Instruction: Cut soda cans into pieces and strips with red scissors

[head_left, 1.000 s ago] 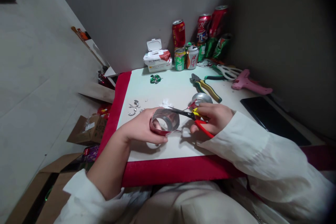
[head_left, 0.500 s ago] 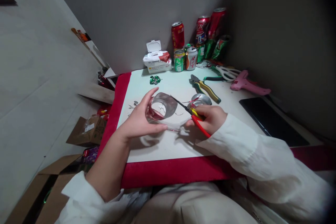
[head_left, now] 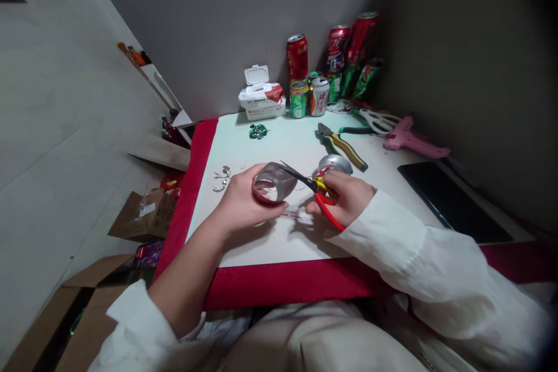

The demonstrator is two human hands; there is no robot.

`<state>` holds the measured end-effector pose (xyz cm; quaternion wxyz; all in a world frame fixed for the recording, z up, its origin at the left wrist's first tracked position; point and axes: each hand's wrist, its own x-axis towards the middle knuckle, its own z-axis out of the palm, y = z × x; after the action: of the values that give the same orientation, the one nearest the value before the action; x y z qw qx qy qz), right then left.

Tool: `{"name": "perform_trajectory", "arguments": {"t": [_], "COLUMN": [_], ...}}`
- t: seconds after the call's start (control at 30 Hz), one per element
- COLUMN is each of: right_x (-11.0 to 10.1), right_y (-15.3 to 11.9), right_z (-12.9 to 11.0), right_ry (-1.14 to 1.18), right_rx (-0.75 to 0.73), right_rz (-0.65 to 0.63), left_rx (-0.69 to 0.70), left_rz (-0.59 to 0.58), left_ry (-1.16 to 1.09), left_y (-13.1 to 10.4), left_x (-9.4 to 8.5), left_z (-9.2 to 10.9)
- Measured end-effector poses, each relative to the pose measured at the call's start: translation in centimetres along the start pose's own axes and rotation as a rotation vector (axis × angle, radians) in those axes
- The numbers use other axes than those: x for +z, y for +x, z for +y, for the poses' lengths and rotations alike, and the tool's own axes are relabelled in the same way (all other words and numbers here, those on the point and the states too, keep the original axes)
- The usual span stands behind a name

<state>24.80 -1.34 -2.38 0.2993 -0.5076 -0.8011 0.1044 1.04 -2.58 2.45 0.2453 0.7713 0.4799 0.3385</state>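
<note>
My left hand (head_left: 244, 200) is wrapped round a cut-open aluminium can (head_left: 285, 183), an open ring with a silvery inside and a red outside. In my right hand (head_left: 349, 195) is a pair of scissors (head_left: 321, 192) with red and yellow handles and dark blades. The blades are parted slightly, and their tips lie at the can's right rim. Behind the right hand sits a cut-off silver can end (head_left: 335, 164) with red strips near it. A thin red sliver (head_left: 291, 216) lies on the white sheet below the can.
Pliers (head_left: 340, 146), a pink glue gun (head_left: 412, 139) and a black tablet-like slab (head_left: 451, 200) lie at right. Wipes (head_left: 261, 102) and several drink cans (head_left: 299, 99) stand at the back. Green pieces (head_left: 258, 131) and silver scraps (head_left: 221, 179) lie at left.
My left hand has turned the can and closed more tightly round it. The scissors' blades have parted slightly, with their tips still at the can's rim.
</note>
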Motion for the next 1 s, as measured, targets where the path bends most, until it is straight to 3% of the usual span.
{"name": "perform_trajectory", "arguments": {"t": [0.23, 0.4, 0.67, 1.0], "right_x": [-1.1, -0.8, -0.9, -0.8], "right_y": [0.3, 0.2, 0.3, 0.3], "right_z": [0.0, 0.8, 1.8, 0.5], "right_ry": [0.018, 0.013, -0.021, -0.044], "right_rx": [-0.042, -0.069, -0.118, -0.055], "right_rz": [0.013, 0.046, -0.009, -0.049], "left_rx": [-0.042, -0.094, -0.119, -0.171], "left_rz": [0.010, 0.007, -0.046, -0.166], "left_ry": [0.039, 0.018, -0.004, -0.106], "left_y": [0.0, -0.1, 0.0, -0.1], "left_x": [0.2, 0.2, 0.0, 0.4], "left_z": [0.3, 0.3, 0.1, 0.4]}}
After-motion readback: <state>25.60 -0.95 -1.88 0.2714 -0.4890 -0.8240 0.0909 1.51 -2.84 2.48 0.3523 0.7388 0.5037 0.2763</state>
